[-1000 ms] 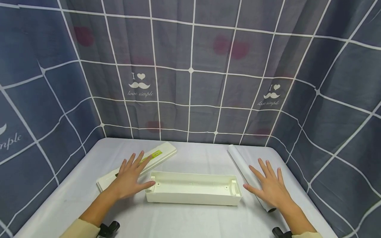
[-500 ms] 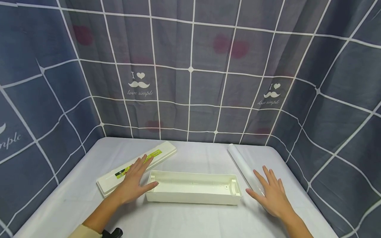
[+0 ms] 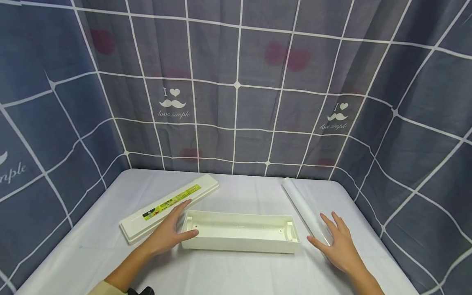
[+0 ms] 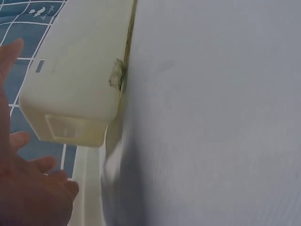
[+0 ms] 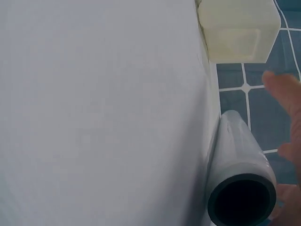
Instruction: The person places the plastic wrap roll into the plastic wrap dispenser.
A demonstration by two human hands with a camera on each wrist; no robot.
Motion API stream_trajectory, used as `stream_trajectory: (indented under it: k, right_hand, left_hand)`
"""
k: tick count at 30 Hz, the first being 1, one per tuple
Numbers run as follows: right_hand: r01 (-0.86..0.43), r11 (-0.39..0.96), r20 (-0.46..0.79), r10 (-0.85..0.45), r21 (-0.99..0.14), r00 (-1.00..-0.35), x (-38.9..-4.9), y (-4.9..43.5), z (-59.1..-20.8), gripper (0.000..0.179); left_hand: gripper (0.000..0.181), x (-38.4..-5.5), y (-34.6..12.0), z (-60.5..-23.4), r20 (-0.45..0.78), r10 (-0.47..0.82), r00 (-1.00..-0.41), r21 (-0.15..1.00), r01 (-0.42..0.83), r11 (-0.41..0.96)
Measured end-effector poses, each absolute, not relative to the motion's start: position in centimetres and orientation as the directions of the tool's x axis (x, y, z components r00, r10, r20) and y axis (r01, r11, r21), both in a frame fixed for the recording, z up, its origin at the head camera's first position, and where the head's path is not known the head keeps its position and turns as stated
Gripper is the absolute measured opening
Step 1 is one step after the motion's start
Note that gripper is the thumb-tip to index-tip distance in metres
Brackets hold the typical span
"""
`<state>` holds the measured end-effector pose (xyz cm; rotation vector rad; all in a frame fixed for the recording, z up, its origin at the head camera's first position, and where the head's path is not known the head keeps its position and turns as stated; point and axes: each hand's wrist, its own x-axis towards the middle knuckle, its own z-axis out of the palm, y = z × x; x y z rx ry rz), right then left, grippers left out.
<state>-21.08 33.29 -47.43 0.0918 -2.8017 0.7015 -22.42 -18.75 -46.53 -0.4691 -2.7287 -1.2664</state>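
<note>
In the head view my left hand (image 3: 166, 234) is beside the left end of a long cream plastic box (image 3: 239, 245) without its lid, thumb near its rim and fingers spread. The box's end wall (image 4: 70, 127) stands apart from the fingers in the left wrist view. My right hand (image 3: 342, 248), fingers relaxed and apart, is over the near end of a roll of clear film (image 3: 301, 201). The right wrist view shows the hollow dark core (image 5: 210, 207) of that roll, with the fingers (image 5: 287, 96) behind it. Neither hand holds anything.
A long cream lid (image 3: 208, 184) with a green and yellow label (image 3: 171, 201) lies slanted behind the box at the left. A white cloth (image 3: 236, 274) covers the table. Dark checked curtains (image 3: 214, 102) enclose it at the back and both sides.
Both hands have come down; the left has shifted slightly right, uncovering the lid's label, and the right has drawn a little nearer the body. Box, lid and roll stay put.
</note>
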Motion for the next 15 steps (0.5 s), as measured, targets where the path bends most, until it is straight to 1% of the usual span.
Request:
stream_trajectory:
  k: [6, 12, 15]
  right_hand:
    - [-0.060, 0.868, 0.204, 0.049, -0.493, -0.978, -20.73, 33.09, -47.13, 0.096]
    - [0.072, 0.798, 0.048, 0.125, -0.598, -0.991, -20.58, 33.21, -46.63, 0.097]
    - [0.128, 0.757, 0.000, 0.166, -0.641, -0.986, -20.55, 33.33, -46.56, 0.096]
  left_hand:
    - [0.104, -22.52, -18.57, -46.76, 0.159, 0.280, -0.947, 0.841, 0.278, 0.463]
    - [0.106, -22.87, -18.81, -47.13, 0.106, 0.322, -0.941, 0.916, 0.218, 0.336]
    - [0.109, -23.03, -19.09, -47.30, 0.082, 0.342, -0.936, 0.938, 0.189, 0.292]
